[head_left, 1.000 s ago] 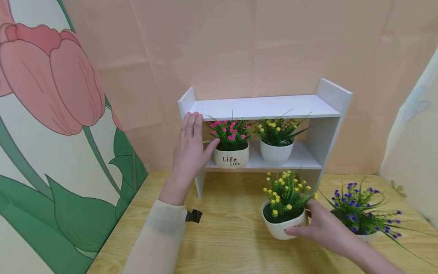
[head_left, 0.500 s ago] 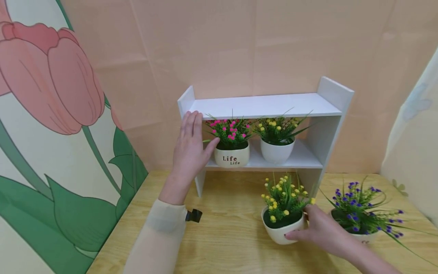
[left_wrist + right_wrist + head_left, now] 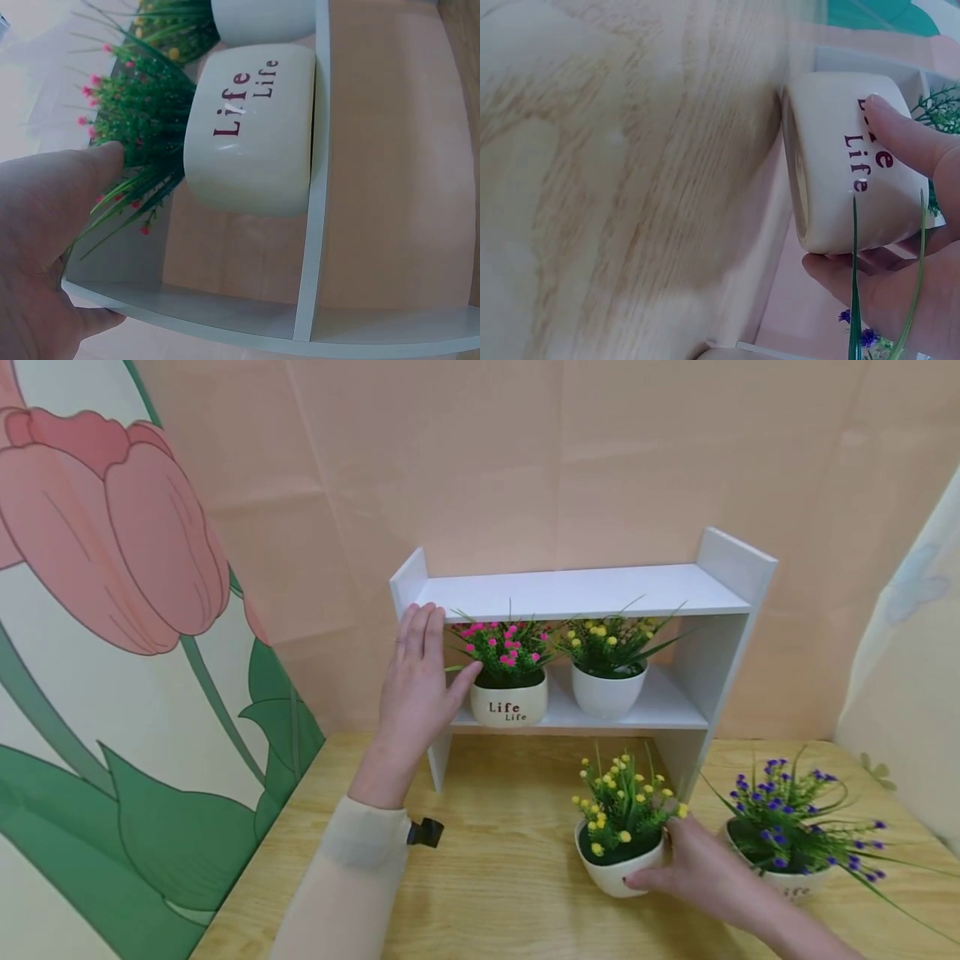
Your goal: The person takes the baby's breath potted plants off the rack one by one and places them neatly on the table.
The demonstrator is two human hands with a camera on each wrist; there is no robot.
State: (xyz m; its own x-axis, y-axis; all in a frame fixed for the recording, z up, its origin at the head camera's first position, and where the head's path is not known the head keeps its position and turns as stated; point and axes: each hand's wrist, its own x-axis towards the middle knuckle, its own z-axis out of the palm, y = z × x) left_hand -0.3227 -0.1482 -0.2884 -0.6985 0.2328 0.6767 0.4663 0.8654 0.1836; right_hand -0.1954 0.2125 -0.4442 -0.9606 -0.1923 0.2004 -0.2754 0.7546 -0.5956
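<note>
My right hand (image 3: 708,868) grips a cream pot of yellow flowers (image 3: 618,864), thumb on its lettered front and fingers at its right side. In the right wrist view this flowerpot (image 3: 847,165) is tilted, its underside partly showing, close over the wooden table. My left hand (image 3: 420,681) rests with straight fingers at the left upright of a white shelf unit (image 3: 585,593). In the left wrist view its thumb (image 3: 105,161) reaches among the leaves of a pink-flowered pot (image 3: 251,127) lettered "Life". That pot stands on the middle board beside a white pot of yellow flowers (image 3: 609,689).
A pot of purple flowers (image 3: 795,881) stands on the wooden table (image 3: 480,868) just right of my right hand, its long leaves spreading outward. Behind the shelf unit hangs a creased beige backdrop (image 3: 525,468). A tulip-print panel (image 3: 120,577) stands on the left.
My right hand has drawn the yellow flowerpot slightly down and toward me, and its tilt has shifted. The left hand stays at the shelf's upright.
</note>
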